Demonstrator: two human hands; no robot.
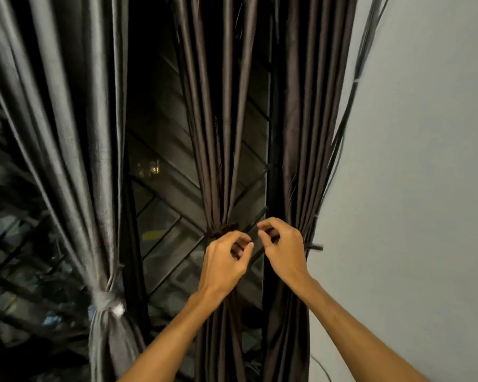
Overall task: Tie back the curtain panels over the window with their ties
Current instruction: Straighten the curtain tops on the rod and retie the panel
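Left hand [226,261], fingers curled and thumb close to the forefinger, sits just below the knot on the middle panel; whether it pinches a tie end cannot be told.

From the left:
- **Grey curtain panel [75,161]:** gathered and bound low down by a grey tie [105,297]. This panel appears finished.
- **Window [160,188]:** dark glass crossed by diagonal grille bars shows between the panels.
- **Middle brown curtain panel [221,133]:** its folds are drawn into a narrow waist where a dark tie knot [218,230] sits, directly above the left hand.
- **Right hand [283,249]:** level with the knot and just beside it, thumb and forefinger curled toward each other. What they hold, if anything, is not clear.
- **Right brown curtain panel [301,147]:** hangs behind the right hand, with a short dark strip [316,247] projecting toward the plain wall [425,161]. It is probably this panel's tie.

The step in hand is judged to be finishing the knot on the middle panel. The next move likely calls for gathering the right panel and bringing its tie round the folds.
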